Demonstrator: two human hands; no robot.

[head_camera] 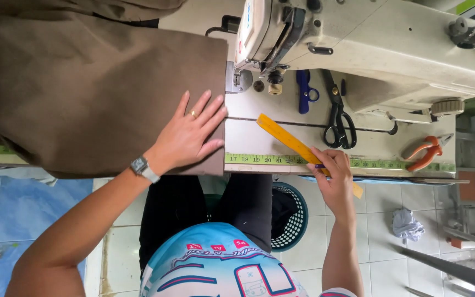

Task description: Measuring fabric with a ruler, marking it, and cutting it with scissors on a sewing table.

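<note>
Pale tiled floor shows below a cream-white sewing worktop [281,140] that carries an off-white industrial sewing machine [358,38] along its far side. Over the worktop's left part lies a broad piece of plain brown woven fabric [94,93], its straight cut edge running away from the person toward the machine's needle area. The left hand [191,137] lies flat on this fabric with fingers spread and nothing gripped, the fingertips reaching right up to that cut edge, so the cloth stretches away to the left of the hand and the needle sits just beyond and slightly right of the fingertips. The right hand [333,179] is at the near edge of the worktop, fingers curled around the lower end of a long flat yellow-orange plastic ruler [287,137]; a thin dark pen-like thing seems pinched there too, though it is too small to be sure. The ruler's long axis runs diagonally, from the right hand up and leftward toward the fabric's edge, its far tip ending between the two hands and near, but apart from, the cloth. A green-yellow measuring tape [259,159] is fixed along the worktop's near edge, passing under the ruler. Beyond the right hand lie black-handled scissors [339,118], a small blue plastic-handled tool [303,91], and farther right orange-handled snips [427,151].
</note>
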